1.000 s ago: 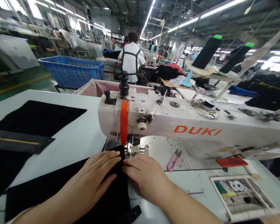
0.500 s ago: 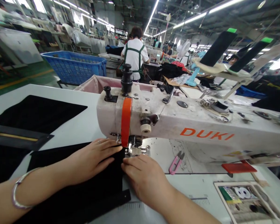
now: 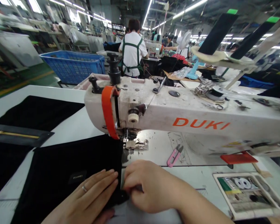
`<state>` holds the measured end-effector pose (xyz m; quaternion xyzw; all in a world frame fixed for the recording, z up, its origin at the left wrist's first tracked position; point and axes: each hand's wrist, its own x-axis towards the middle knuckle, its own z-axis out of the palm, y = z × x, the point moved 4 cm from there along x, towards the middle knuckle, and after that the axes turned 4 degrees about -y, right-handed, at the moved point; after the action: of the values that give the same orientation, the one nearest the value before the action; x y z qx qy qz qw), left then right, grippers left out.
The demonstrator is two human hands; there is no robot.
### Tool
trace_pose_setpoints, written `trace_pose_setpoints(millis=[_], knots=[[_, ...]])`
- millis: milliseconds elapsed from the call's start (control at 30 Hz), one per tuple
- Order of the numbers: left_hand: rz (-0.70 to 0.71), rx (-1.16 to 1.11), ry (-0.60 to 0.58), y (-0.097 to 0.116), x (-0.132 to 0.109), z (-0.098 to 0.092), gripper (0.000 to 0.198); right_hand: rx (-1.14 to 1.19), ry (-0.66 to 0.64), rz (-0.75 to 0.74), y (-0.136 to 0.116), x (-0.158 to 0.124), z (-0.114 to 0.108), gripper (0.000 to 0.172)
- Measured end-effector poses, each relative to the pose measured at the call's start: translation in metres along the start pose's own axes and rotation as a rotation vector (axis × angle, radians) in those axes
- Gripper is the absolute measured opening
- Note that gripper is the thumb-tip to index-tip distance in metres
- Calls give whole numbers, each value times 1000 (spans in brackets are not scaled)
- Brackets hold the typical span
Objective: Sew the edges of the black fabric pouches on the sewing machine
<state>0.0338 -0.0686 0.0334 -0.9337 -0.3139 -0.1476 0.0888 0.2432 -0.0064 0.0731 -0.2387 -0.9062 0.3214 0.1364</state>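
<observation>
A black fabric panel (image 3: 60, 168) with a small dark label (image 3: 77, 177) lies on the machine table, its right edge reaching the presser foot (image 3: 130, 144) of a white sewing machine (image 3: 154, 105). My left hand (image 3: 91, 196), wearing a ring, rests flat on the panel's lower right part, fingers stretched out side by side. At the panel's right edge, in front of the presser foot, my right hand (image 3: 151, 186) is closed with curled fingers on the black fabric's edge; a dark bit shows between the fingers. Pink thread snips (image 3: 175, 155) lie to the right of the needle area.
Left on the table are another black piece (image 3: 39, 112) and a dark strip with a gold zipper (image 3: 18, 137). A tray (image 3: 249, 193) with bobbins sits at right. Thread cones (image 3: 218, 34) stand behind the machine. Beyond are a blue basket (image 3: 72, 65) and a co-worker (image 3: 133, 49).
My left hand has moved back from the presser foot toward me, uncovering the label. The right hand has come slightly nearer, its fingers now more curled. The view has shifted slightly.
</observation>
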Motion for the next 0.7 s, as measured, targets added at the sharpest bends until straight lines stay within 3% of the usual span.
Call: trace_pose_setpoints(millis=[167, 367, 700], knots=[[2, 11, -1, -7, 15, -5, 44, -209, 223, 40, 12, 1, 2, 31], [-22, -38, 18, -30, 37, -11, 36, -274, 236, 28, 22, 5, 9, 35], [-77, -229, -18, -76, 60, 13, 37, -260, 272, 289, 29, 14, 8, 53]])
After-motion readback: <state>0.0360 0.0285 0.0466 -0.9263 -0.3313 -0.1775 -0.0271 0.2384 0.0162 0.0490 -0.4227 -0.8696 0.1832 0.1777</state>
